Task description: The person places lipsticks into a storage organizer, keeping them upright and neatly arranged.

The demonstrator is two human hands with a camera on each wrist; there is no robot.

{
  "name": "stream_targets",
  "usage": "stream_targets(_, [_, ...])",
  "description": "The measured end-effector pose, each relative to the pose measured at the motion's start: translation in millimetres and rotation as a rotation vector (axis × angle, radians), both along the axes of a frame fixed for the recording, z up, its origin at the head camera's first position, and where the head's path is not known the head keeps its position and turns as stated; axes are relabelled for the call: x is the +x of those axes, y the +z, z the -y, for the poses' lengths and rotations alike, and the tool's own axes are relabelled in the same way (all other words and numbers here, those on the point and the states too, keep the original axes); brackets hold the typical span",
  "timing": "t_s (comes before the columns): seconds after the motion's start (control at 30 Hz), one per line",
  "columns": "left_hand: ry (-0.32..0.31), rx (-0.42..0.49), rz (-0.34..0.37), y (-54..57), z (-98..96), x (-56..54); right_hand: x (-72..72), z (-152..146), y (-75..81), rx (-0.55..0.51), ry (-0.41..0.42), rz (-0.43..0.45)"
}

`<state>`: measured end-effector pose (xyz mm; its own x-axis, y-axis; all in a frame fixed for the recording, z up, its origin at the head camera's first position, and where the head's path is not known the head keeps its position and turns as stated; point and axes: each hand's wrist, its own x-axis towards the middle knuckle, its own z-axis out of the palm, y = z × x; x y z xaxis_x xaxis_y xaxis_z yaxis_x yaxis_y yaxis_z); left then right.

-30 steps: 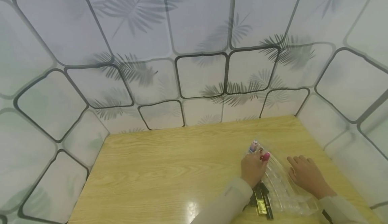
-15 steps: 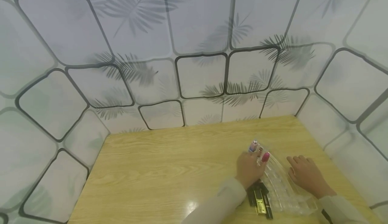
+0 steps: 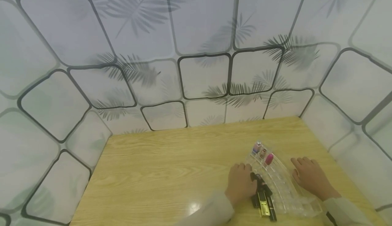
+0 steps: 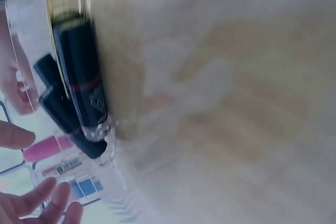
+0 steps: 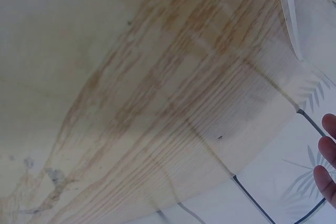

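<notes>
My left hand (image 3: 241, 183) is beside a small pile of black and gold lipstick tubes (image 3: 262, 200), its fingers relaxed and holding nothing. In the left wrist view, the spread fingers (image 4: 42, 203) are apart from the black tubes (image 4: 79, 77). Right of the pile lies a clear, curved plastic organizer (image 3: 283, 185) divided into compartments. Its far end holds a bright pink tube (image 3: 269, 159), a small brownish tube (image 3: 262, 153) and a pink-and-blue one (image 3: 256, 147). My right hand (image 3: 312, 178) rests on the organizer's right side with loose fingers, holding nothing.
The wood-grain table (image 3: 159, 171) extends left of the pile. Patterned pale walls (image 3: 202, 76) enclose it at the back and both sides. The organizer's near end (image 3: 309, 208) lies close to the right sleeve (image 3: 343, 209).
My left hand has let go of the pink tube in the organizer and moved back and left to the black tubes. My right hand has stayed in place.
</notes>
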<state>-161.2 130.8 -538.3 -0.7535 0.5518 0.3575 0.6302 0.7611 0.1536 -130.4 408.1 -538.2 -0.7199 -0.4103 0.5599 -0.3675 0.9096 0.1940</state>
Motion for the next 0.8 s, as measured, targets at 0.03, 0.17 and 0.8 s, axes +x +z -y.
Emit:
stream_targets(0.03, [0.005, 0.003, 0.017, -3.0, 1.2, 2.8, 0.0, 0, 0.0, 0.001, 0.001, -0.001])
stream_targets(0.17, [0.038, -0.023, 0.074, -12.4, 2.9, 13.4, -0.3, -1, 0.3, 0.008, 0.005, -0.007])
stream_targets(0.8, [0.182, -0.045, 0.334, -9.1, 0.8, 37.2, 1.2, 1, 0.5, -0.005, -0.009, 0.010])
